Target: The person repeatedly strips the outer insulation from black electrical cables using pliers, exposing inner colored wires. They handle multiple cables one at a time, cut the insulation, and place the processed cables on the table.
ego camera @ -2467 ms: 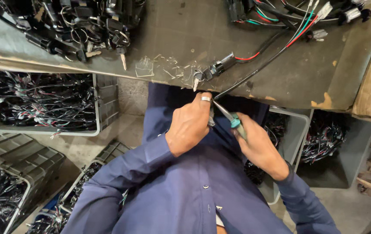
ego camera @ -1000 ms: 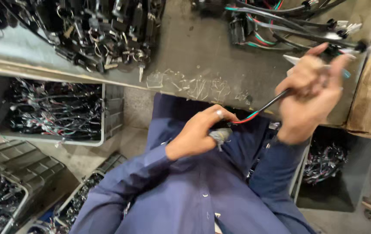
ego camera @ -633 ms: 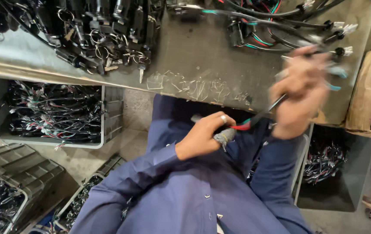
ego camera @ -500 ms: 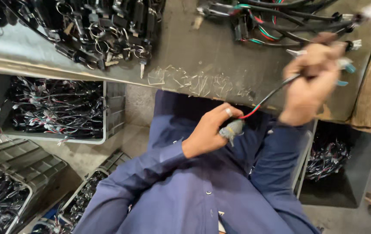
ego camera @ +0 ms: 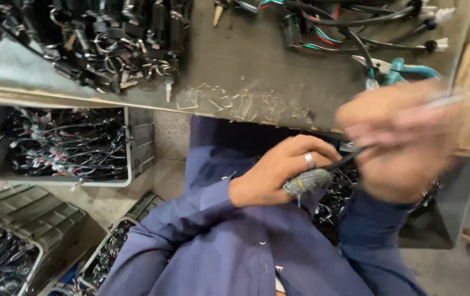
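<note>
**A wire pulled tight, and a hand moving fast**

The person's left hand (ego camera: 279,175) is curled shut around a small grey woven bundle (ego camera: 307,181), held close to the body, just below the near edge of the grey workbench (ego camera: 235,60). A thin black wire (ego camera: 344,160) runs from that bundle up and to the right, into the right hand (ego camera: 402,140). The right hand is a blur. It looks closed on the wire, but how tight its fingers are cannot be told.

The wire looks stretched between the two hands. A hard tug could snap it or yank it out of the bundle. It could also slip from the left hand's grip.

The right hand is near the blue-handled cutters (ego camera: 405,70) that lie on the far right of the bench. A wide swing could bump them or catch the loose wires (ego camera: 350,27) beside them and drag those off the bench.
</note>
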